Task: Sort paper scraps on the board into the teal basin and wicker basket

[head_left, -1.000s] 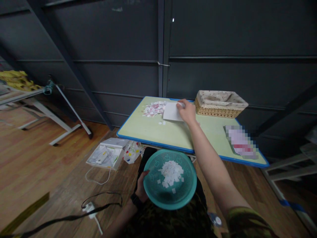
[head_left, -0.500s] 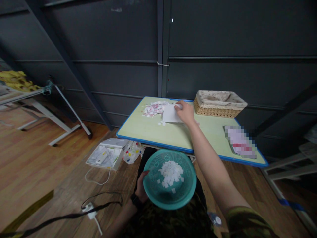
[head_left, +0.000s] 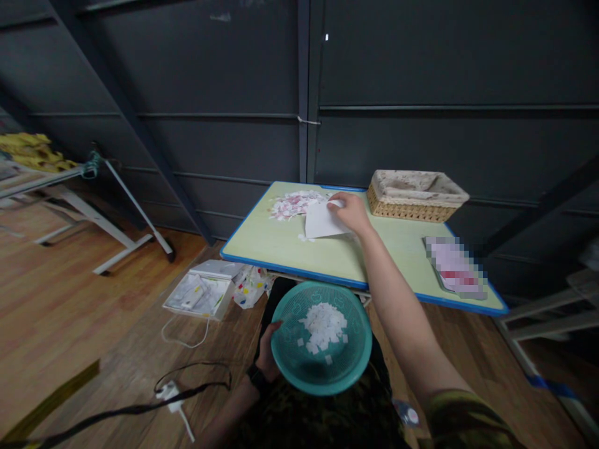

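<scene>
My right hand (head_left: 352,212) pinches a white sheet of paper (head_left: 324,221) by its right side, over the pale green table (head_left: 276,246). Just behind and left of the sheet lies a pile of white and pinkish paper scraps (head_left: 292,204), partly covered by it. A few loose white bits rest by the sheet's lower left corner. On my lap, my left hand (head_left: 269,352) grips the left rim of a green plastic colander (head_left: 358,358). Small white paper pieces (head_left: 322,325) are heaped inside it.
A lined wicker basket (head_left: 416,198) stands at the table's back right. Near the right end lies a pixelated pink item (head_left: 453,268). On the floor at left are an open white box (head_left: 199,296), a dotted plastic bag (head_left: 251,287) and cables with a white plug (head_left: 169,396).
The sheet in my right hand has tilted and shifted slightly toward me and left, showing a bit more of its face. My left hand and the colander stay put.
</scene>
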